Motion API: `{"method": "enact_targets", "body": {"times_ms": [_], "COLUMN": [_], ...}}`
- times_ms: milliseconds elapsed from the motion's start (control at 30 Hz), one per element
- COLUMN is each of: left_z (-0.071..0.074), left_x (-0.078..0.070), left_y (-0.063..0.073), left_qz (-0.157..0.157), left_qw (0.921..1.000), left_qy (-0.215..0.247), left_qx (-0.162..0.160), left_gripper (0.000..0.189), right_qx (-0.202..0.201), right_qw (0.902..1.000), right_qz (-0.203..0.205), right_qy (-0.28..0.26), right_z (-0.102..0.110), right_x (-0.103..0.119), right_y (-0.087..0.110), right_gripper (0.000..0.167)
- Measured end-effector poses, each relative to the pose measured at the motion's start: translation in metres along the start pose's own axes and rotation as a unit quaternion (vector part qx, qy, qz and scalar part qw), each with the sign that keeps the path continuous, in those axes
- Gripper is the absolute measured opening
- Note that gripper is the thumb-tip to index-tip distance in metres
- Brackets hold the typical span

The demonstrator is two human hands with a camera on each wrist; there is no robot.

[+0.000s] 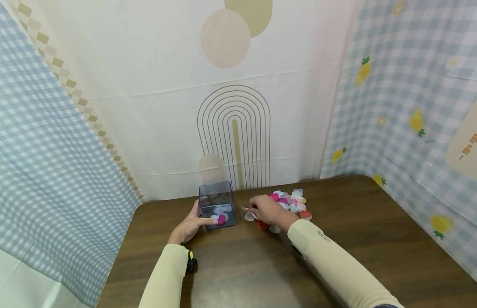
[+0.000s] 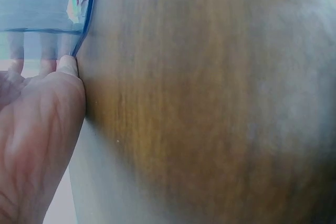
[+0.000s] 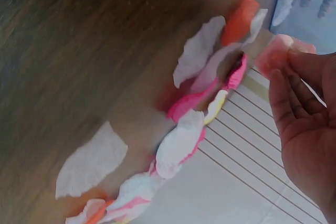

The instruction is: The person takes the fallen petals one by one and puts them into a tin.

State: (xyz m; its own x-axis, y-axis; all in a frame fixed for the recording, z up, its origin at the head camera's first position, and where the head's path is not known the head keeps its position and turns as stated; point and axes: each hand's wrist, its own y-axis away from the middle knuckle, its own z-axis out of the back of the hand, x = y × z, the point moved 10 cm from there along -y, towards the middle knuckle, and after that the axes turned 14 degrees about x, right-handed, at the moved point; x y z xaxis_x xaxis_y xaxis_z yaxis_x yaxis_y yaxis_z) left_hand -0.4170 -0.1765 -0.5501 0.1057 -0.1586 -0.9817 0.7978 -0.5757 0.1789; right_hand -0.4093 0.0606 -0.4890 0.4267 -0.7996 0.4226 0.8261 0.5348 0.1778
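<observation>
A see-through bluish plastic box (image 1: 216, 196) stands on the table, with white and magenta petals (image 1: 221, 219) inside. My left hand (image 1: 190, 224) grips it from the left, thumb over the near side and the other fingers behind the wall. Part of that grip shows through the clear wall (image 2: 39, 43) in the left wrist view. Just right of the box, my right hand (image 1: 267, 209) pinches a pale pink petal (image 3: 274, 56) between thumb and forefinger. Beside and beneath this hand lies a loose pile of petals (image 1: 296, 200), white, magenta and orange-red; the hand hides some.
The brown wooden table (image 1: 238, 265) ends at a white printed cloth (image 1: 165, 141) behind the box and pile. Blue checked cloth (image 1: 400, 128) hangs along the right side, and more checked cloth (image 1: 69, 162) along the left. A stray white petal (image 3: 92, 161) lies apart from the pile.
</observation>
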Motion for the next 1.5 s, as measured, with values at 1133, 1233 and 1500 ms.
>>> {"method": "enact_targets", "body": {"times_ms": [1133,1233,1500], "left_z": [0.002,0.001,0.003], "left_x": [0.001,-0.001,0.001], "left_y": [0.000,0.000,-0.003], "left_qz": [0.009,-0.003,-0.007], "left_qw": [0.9999,1.0000,1.0000], "left_qy": [-0.007,-0.003,0.000], "left_qx": [-0.007,-0.001,-0.004], "left_gripper": [0.122,0.117,0.113], "right_qx": [-0.083,-0.082,-0.098], "right_qw": [0.9830,0.9831,0.9844], "right_qz": [0.002,0.006,0.027], "right_qy": [-0.164,-0.163,-0.143], "right_z": [0.023,0.022,0.030], "right_x": [-0.006,-0.006,0.012], "right_y": [0.037,0.037,0.034], "right_gripper": [0.005,0.004,0.004]}}
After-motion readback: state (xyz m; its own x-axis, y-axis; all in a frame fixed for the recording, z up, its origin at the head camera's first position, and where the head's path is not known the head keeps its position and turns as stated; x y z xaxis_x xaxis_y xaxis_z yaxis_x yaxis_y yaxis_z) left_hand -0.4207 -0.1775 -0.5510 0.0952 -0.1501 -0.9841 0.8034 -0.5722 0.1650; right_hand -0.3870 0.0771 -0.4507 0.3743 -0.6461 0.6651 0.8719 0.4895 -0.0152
